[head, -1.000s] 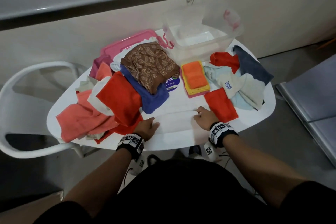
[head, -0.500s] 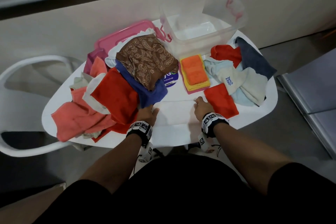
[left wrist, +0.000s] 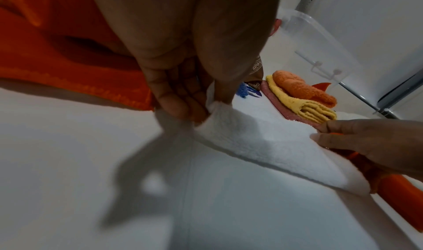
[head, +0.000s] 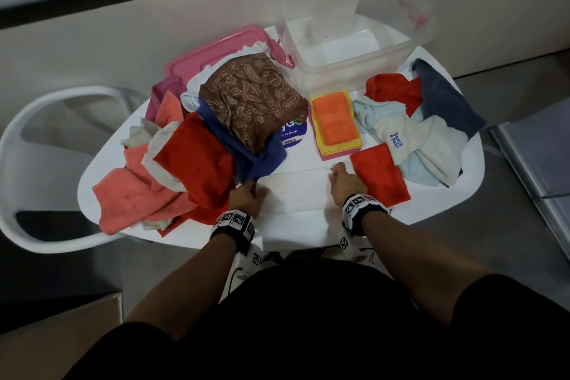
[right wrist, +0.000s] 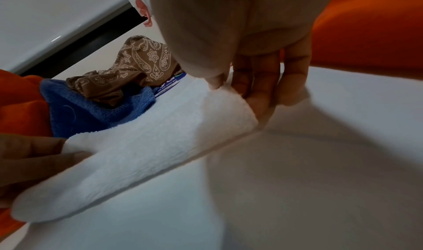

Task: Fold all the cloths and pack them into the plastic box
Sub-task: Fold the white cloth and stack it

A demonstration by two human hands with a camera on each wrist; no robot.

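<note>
While both hands work the near edge of the surface (head: 308,225), a white cloth (head: 296,191) lies flat btwn them, folded into a long band. Left hand (head: 246,199) pinches the cloth's left end, thumb vs. fingertips (left wrist: 183,107), corner lifted slightly. Right hand (head: 342,182) pinches the right end the same way, thumb on top, fingers (right wrist: 258,91) under the fold.

Plastic box (head: 354,49): clear, at far side of surface, nothing visible inside. Pink lid (head: 216,46) lies flat left of it, partly under cloths.

Folded stack (head: 334,123) just in front of box: orange on top, yellow under, pink at bottom.

L pile, unfolded: brown paisley cloth (head: 253,95) on top of a blue cloth (head: 259,157); red cloth (head: 197,160) beside, touching left hand; salmon cloth (head: 129,191) hangs near surface's left edge.

R pile, unfolded: cream cloth w/ blue lettering (head: 410,139), pale blue cloth (head: 416,170), dark navy cloth (head: 447,102), another red piece (head: 391,89). Flat red cloth (head: 379,176) touches right hand.

White chair (head: 37,139) left of surface.
</note>
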